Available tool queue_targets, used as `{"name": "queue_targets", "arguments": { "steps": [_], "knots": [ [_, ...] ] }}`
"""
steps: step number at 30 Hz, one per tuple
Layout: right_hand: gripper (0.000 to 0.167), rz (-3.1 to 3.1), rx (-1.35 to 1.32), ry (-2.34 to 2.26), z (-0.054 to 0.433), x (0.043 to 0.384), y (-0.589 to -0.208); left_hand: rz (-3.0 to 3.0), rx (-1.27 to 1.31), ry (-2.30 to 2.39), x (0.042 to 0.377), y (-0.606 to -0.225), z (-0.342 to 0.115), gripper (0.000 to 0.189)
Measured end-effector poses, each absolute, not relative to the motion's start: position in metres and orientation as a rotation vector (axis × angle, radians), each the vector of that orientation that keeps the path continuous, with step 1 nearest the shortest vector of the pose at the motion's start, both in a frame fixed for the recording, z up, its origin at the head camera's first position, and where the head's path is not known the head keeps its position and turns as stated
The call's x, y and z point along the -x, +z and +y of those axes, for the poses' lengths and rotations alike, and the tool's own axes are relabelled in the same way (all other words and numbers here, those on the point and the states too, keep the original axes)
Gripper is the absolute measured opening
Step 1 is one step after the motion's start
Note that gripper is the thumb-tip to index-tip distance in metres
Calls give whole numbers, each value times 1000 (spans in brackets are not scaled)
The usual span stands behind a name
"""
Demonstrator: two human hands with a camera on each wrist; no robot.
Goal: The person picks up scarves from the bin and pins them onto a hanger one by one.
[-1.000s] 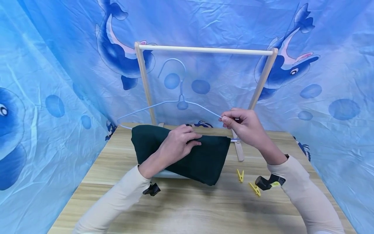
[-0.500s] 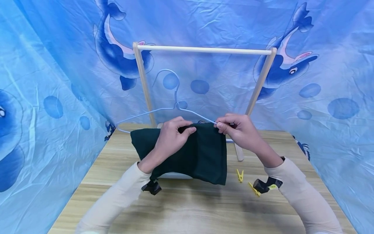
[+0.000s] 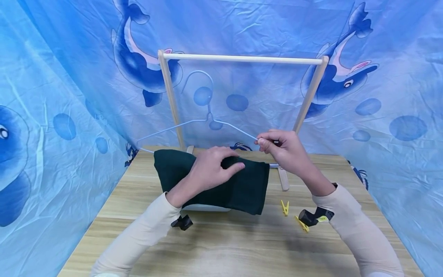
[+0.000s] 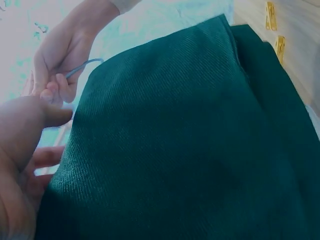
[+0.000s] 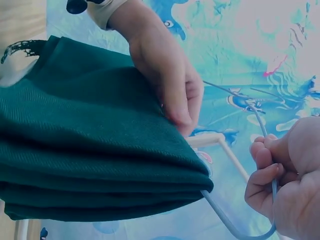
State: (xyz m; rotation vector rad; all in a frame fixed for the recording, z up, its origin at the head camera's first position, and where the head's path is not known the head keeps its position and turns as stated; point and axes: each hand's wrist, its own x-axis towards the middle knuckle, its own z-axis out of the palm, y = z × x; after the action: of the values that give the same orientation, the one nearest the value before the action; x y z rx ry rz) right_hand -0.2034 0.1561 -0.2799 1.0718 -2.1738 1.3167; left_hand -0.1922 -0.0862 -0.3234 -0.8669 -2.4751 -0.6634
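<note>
A dark green folded cloth [image 3: 245, 184] hangs over the lower bar of a light blue wire hanger [image 3: 235, 126], whose hook points up in the head view. My right hand [image 3: 285, 148] grips the hanger's right shoulder between thumb and curled fingers; the right wrist view shows the wire [image 5: 262, 122] passing through that hand. Against the upper fold of the cloth rests my left hand [image 3: 212, 167], its thumb apart from its fingers. In the left wrist view, the fingers reach partly behind the cloth [image 4: 165, 125], and their tips are hidden.
A wooden rack with a white top rail [image 3: 242, 58] stands behind the hanger. Two yellow clothespins, a nearer clothespin [image 3: 302, 224] and a farther one [image 3: 285, 207], lie on the wooden table [image 3: 242, 246]. Under the cloth shows a white rim [image 3: 207, 207]. A blue dolphin-print curtain surrounds the table.
Over the last half second the hanger has risen and the cloth's right part has dropped away from my right hand. My left thumb and fingers have spread from a pinch on the cloth.
</note>
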Motion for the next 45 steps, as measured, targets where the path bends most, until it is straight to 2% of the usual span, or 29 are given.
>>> {"name": "queue_targets", "arguments": {
  "steps": [3,9,14,22,30,38,45],
  "knots": [
    [16,-2175,-1050,1317,157,203,-279,-2460,944,-586,191,-324,-84,33],
    [15,-2180,-1048,1318,158,202,-279,-2279,969,-677,191,-330,-80,14],
    [15,-2189,-1051,1322,158,202,-281,-2104,980,-823,191,-331,-79,8],
    [16,-2181,-1025,1313,158,202,-281,-2011,1075,-909,190,-330,-79,10],
    [16,-2148,-1055,1319,158,200,-281,-2274,1014,-703,185,-333,-79,29],
    [15,-2143,-1060,1331,157,201,-282,-2296,973,-628,188,-333,-77,21],
    [15,-2150,-1045,1336,158,203,-283,-2287,1014,-644,189,-333,-78,24]
  ]
}}
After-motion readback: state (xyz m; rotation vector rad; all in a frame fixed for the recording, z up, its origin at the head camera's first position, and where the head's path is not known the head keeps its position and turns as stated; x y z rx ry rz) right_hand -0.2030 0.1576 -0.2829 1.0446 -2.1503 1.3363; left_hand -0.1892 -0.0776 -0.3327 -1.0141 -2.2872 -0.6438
